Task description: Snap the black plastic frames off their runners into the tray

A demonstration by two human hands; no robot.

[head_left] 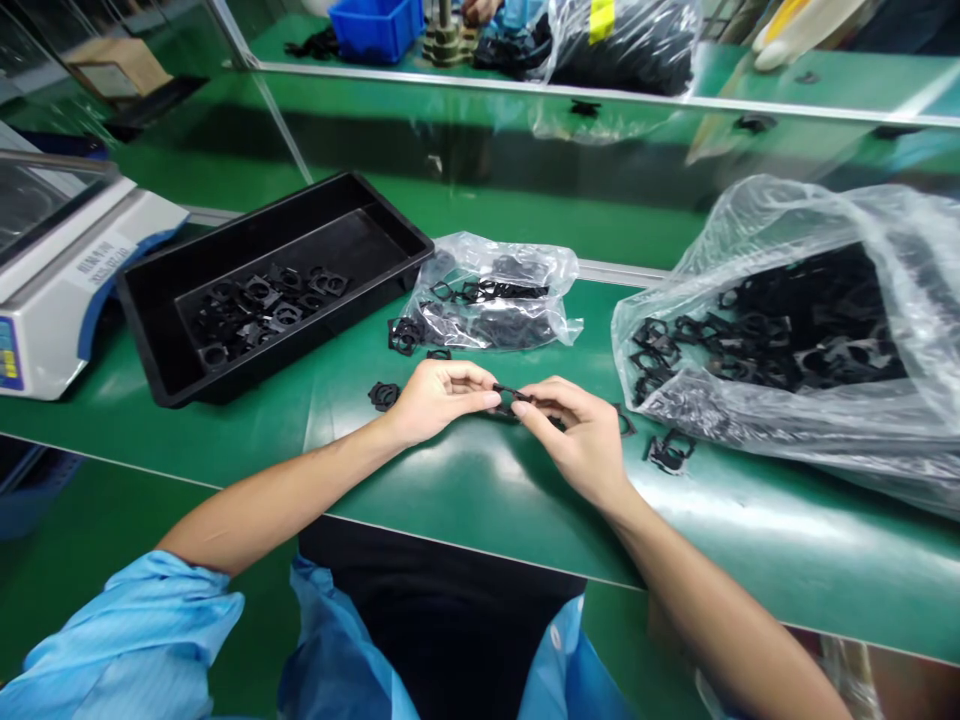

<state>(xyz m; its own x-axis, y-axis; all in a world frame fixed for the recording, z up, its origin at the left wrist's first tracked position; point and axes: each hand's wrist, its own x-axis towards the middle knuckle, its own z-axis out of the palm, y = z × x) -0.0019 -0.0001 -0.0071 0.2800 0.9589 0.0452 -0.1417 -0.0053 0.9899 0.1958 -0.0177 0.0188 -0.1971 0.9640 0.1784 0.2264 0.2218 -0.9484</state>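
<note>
Between my two hands, just above the green tabletop [480, 480], is a small black plastic ring-shaped part [510, 392]. My left hand [442, 400] pinches its left side between thumb and fingers. On its right side my right hand [574, 425] has it pinched too. Fingertips cover much of the part. Loose black parts lie close by: a little stack [384, 396] left of my left hand, and a single part [671, 452] to the right of my right hand. Another part [624, 421] peeks out from behind my right hand.
A black tray [277, 345] holding several parts stands at left, beside a white scale [97, 260]. Behind my hands lies a small clear bag [510, 325] of parts. A large open bag [750, 410] of parts fills the right. A co-worker's hand [480, 12] shows beyond the divider.
</note>
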